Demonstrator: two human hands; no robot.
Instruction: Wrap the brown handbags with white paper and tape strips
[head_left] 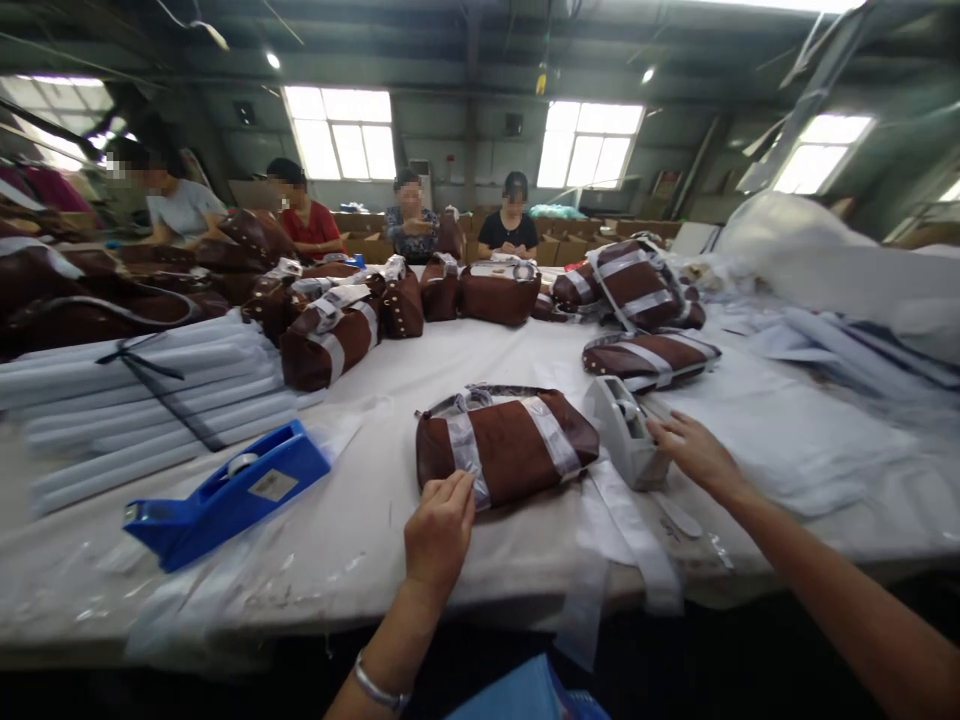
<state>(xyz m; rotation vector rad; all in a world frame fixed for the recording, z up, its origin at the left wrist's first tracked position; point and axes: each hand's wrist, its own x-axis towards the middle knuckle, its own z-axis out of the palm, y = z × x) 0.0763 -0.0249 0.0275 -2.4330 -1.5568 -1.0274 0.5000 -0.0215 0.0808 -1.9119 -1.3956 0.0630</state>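
A brown handbag (506, 450) lies on the table in front of me, with pale translucent wrapping bands round it and wrapped handles along its far edge. My left hand (439, 530) has its fingers closed at the bag's near left edge, on the wrapped band. To the right of the bag stands a grey tape dispenser (630, 440). My right hand (694, 450) is at this dispenser's right side, fingertips drawn together; whatever they pinch is too small to make out.
A blue tape dispenser (229, 495) sits at left, before a tied stack of white rolls (150, 400). Several wrapped brown bags (499, 292) line the table's far side, another bag (651, 358) lies behind the grey dispenser. White sheets (810, 430) cover the right. Several people sit across.
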